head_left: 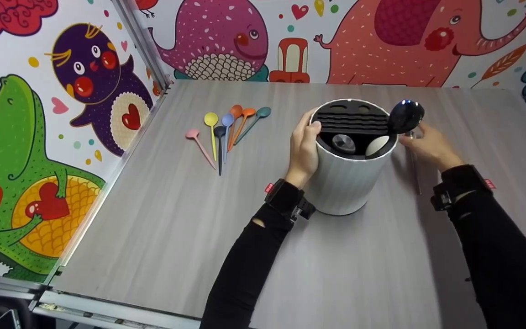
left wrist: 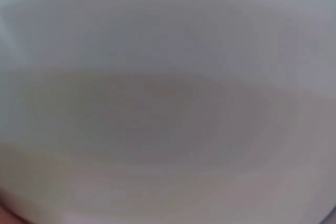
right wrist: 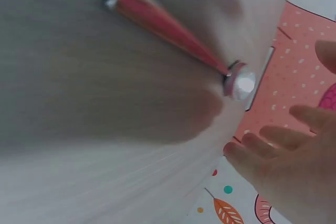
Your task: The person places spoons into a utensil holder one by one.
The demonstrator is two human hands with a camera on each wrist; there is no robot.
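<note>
A white round utensil holder [head_left: 347, 183] with a black slotted insert [head_left: 352, 123] stands upright on the table. My left hand [head_left: 304, 151] grips its left side, thumb over the rim. A clear faceted head [head_left: 344, 143] and a white rounded head [head_left: 377, 145] show in its front compartment. At the holder's right rim a glossy dark spoon head [head_left: 406, 116] sticks up. My right hand [head_left: 432, 144] is right beside it, and in the right wrist view its fingers [right wrist: 252, 156] are extended. Near those fingers lies a shiny metal utensil [right wrist: 168, 30] on the table. A pale blurred surface fills the left wrist view.
To the left on the table lies a fan of several small long-handled spoons [head_left: 219, 131] in pink, yellow, black, blue, orange and teal. Panels printed with cartoon animals [head_left: 222, 36] border the table [head_left: 176, 237] at the back and left. A metal rail [head_left: 107, 183] runs along the left edge.
</note>
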